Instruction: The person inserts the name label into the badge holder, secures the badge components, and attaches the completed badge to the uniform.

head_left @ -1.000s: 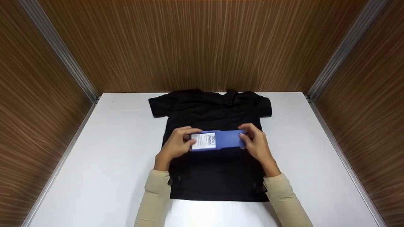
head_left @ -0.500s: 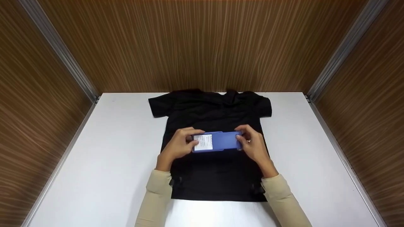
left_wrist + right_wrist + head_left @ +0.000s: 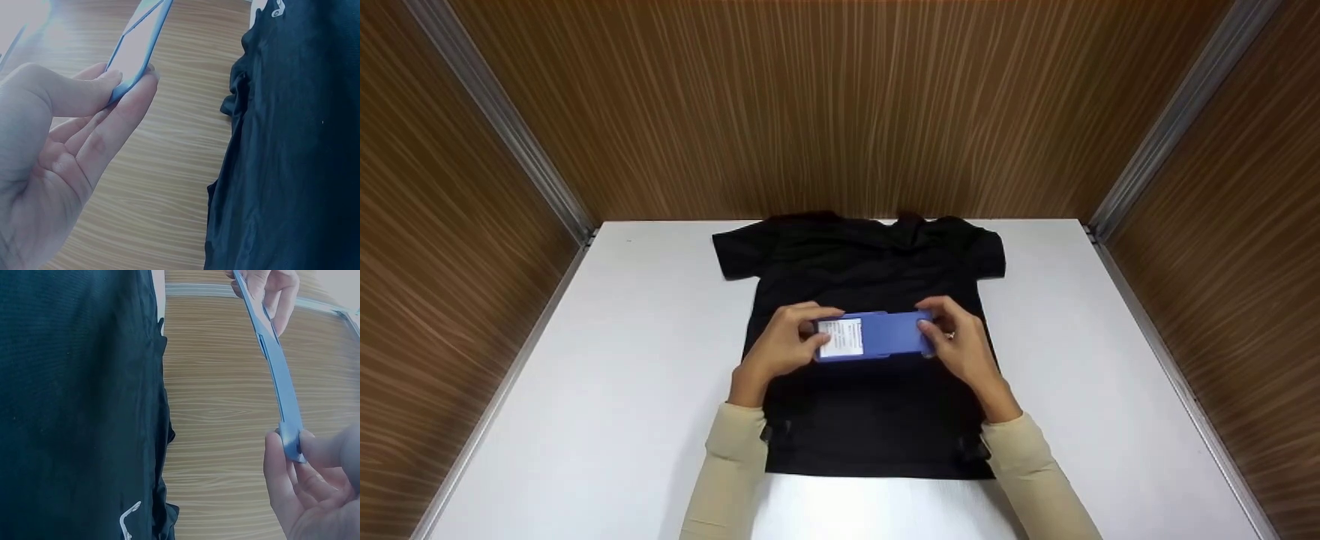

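Both hands hold a blue card holder (image 3: 891,334) level above a black short-sleeved shirt (image 3: 877,420). It is drawn out lengthwise: a narrower blue piece (image 3: 286,391) sticks out to the right from a wider frame with a white printed card (image 3: 840,337) in it. My left hand (image 3: 786,341) pinches the frame's left end, thumb on the card's face, as the left wrist view also shows. My right hand (image 3: 962,341) pinches the far end of the narrower piece between thumb and fingers.
The shirt lies flat on a white table (image 3: 585,390), collar away from me. Wood-grain panels (image 3: 840,112) stand at the back and on both sides, with metal rails (image 3: 1177,112) at the corners.
My right hand has shifted left, pushing the narrower blue piece further into the frame. It now covers the card's large printed heading. Over the last half second hardly anything moved.
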`<action>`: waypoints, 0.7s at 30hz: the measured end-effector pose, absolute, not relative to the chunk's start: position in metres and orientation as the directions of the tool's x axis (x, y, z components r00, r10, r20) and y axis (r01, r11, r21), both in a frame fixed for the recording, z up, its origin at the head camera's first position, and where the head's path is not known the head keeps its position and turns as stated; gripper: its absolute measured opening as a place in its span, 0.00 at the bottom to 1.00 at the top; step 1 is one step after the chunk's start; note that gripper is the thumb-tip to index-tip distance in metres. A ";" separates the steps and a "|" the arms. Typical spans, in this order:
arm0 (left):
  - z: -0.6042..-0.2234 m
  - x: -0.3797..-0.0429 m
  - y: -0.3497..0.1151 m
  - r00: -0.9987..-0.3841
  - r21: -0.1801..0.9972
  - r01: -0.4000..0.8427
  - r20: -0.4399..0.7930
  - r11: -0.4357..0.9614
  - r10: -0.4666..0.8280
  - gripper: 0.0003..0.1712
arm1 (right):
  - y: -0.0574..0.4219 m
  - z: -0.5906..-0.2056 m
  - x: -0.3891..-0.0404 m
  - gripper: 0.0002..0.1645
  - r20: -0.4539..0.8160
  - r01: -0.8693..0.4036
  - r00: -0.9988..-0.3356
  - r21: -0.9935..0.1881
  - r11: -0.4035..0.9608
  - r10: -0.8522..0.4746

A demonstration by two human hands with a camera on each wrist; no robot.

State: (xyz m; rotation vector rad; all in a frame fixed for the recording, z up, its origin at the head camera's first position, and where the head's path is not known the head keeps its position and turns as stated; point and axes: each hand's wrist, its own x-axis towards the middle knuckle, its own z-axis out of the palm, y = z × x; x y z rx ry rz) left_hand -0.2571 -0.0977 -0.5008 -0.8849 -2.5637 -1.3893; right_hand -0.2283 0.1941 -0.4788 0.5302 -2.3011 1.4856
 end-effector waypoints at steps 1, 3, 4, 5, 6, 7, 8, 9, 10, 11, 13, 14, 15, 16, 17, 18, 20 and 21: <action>-0.501 -0.257 -0.098 -0.828 0.738 0.529 0.342 0.419 0.444 0.24 | 0.195 -0.478 -0.228 0.13 0.475 -0.484 -0.871 -0.790 0.376 -0.122; -0.501 -0.258 -0.099 -0.830 0.738 0.528 0.343 0.420 0.440 0.24 | 0.196 -0.479 -0.229 0.14 0.462 -0.473 -0.878 -0.800 0.371 -0.124; -0.501 -0.258 -0.099 -0.831 0.739 0.527 0.343 0.420 0.439 0.24 | 0.197 -0.481 -0.231 0.15 0.457 -0.468 -0.881 -0.804 0.367 -0.123; -0.501 -0.258 -0.100 -0.831 0.740 0.526 0.344 0.418 0.437 0.24 | 0.198 -0.483 -0.232 0.16 0.451 -0.462 -0.884 -0.809 0.363 -0.122; -0.501 -0.258 -0.100 -0.832 0.742 0.525 0.345 0.416 0.435 0.24 | 0.199 -0.486 -0.234 0.17 0.449 -0.460 -0.886 -0.810 0.364 -0.119; -0.501 -0.258 -0.100 -0.832 0.743 0.525 0.347 0.415 0.433 0.24 | 0.201 -0.489 -0.236 0.18 0.449 -0.457 -0.886 -0.808 0.372 -0.115; -0.501 -0.258 -0.100 -0.833 0.743 0.525 0.349 0.415 0.430 0.25 | 0.202 -0.493 -0.239 0.19 0.452 -0.458 -0.885 -0.802 0.383 -0.111; -0.501 -0.258 -0.101 -0.834 0.744 0.524 0.350 0.414 0.426 0.25 | 0.204 -0.497 -0.241 0.20 0.455 -0.459 -0.884 -0.799 0.389 -0.108; -0.501 -0.258 -0.101 -0.835 0.745 0.523 0.351 0.414 0.423 0.25 | 0.205 -0.500 -0.244 0.21 0.455 -0.457 -0.884 -0.796 0.397 -0.105; -0.501 -0.258 -0.101 -0.836 0.747 0.522 0.353 0.412 0.419 0.26 | 0.206 -0.503 -0.245 0.22 0.453 -0.455 -0.885 -0.797 0.398 -0.105; -0.501 -0.258 -0.101 -0.840 0.751 0.517 0.354 0.410 0.410 0.26 | 0.208 -0.504 -0.247 0.24 0.449 -0.452 -0.887 -0.800 0.395 -0.106; -0.501 -0.258 -0.102 -0.842 0.753 0.515 0.355 0.409 0.406 0.26 | 0.209 -0.504 -0.247 0.24 0.445 -0.451 -0.889 -0.805 0.385 -0.109; -0.501 -0.258 -0.102 -0.843 0.756 0.513 0.356 0.407 0.403 0.25 | 0.209 -0.504 -0.247 0.25 0.442 -0.449 -0.890 -0.810 0.376 -0.111; -0.501 -0.259 -0.102 -0.843 0.757 0.513 0.357 0.405 0.401 0.25 | 0.209 -0.504 -0.247 0.25 0.442 -0.451 -0.890 -0.814 0.366 -0.114; -0.501 -0.259 -0.102 -0.843 0.757 0.515 0.361 0.402 0.399 0.24 | 0.209 -0.504 -0.247 0.25 0.442 -0.454 -0.889 -0.817 0.355 -0.119; -0.501 -0.259 -0.102 -0.843 0.756 0.515 0.362 0.403 0.398 0.24 | 0.209 -0.504 -0.247 0.26 0.444 -0.457 -0.888 -0.818 0.349 -0.122; -0.500 -0.259 -0.102 -0.841 0.752 0.520 0.366 0.404 0.399 0.23 | 0.210 -0.504 -0.247 0.25 0.451 -0.466 -0.883 -0.814 0.348 -0.129; -0.500 -0.258 -0.102 -0.840 0.752 0.520 0.367 0.404 0.400 0.23 | 0.210 -0.503 -0.248 0.25 0.453 -0.469 -0.882 -0.812 0.347 -0.131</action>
